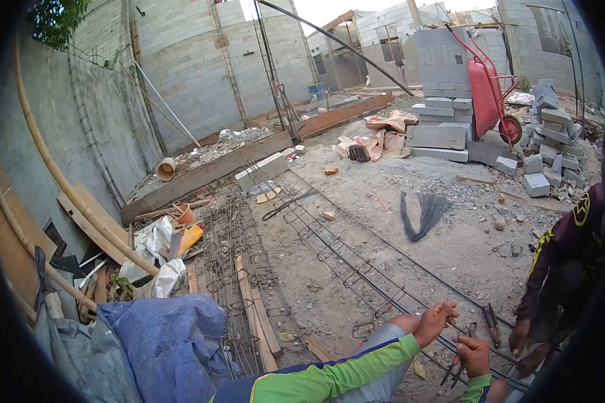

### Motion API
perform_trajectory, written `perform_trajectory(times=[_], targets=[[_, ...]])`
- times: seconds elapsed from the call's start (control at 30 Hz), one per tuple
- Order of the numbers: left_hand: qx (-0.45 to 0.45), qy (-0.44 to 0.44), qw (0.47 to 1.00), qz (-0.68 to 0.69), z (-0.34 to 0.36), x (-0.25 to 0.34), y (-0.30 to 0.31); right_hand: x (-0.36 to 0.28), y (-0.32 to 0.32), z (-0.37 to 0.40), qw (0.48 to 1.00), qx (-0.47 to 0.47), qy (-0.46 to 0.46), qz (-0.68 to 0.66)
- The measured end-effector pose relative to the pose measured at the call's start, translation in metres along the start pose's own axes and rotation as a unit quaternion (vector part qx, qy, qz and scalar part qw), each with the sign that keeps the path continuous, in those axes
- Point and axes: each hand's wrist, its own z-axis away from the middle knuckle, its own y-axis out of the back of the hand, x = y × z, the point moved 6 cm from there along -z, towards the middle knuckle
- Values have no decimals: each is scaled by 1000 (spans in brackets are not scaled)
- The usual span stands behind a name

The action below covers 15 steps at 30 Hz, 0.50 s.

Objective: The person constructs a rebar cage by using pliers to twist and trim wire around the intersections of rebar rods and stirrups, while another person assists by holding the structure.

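Note:
My left hand (437, 323) is over the rebar cage (376, 285), fingers drawn together; whatever is between them is too small to make out. Just below it, my right hand (475, 356) is closed around a pair of pincers (456, 375), whose dark handles stick out beneath the fist. The cage is made of long thin steel bars with bent stirrups and runs from my knees toward the back. Another pair of pincers (492, 326) lies beside the bars, to the right of my hands. A co-worker's hand (519, 336) is close to the cage's near end.
More rebar cages (228, 262) and wooden strips (254, 312) lie to the left, beside a blue tarp (171, 336). A bundle of tie wire (423, 218) rests on the dirt. Behind are stacked blocks (440, 138), a red wheelbarrow (487, 97) and a rubble pile (551, 144).

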Motion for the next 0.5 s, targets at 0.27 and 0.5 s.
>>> perform_trajectory(times=[0.27, 0.5], targets=[[35, 67, 997, 31, 5, 4, -1, -9, -6, 3, 999, 16, -22, 22], [11, 129, 980, 148, 2, -6, 1, -1, -3, 0, 998, 3, -28, 53]])
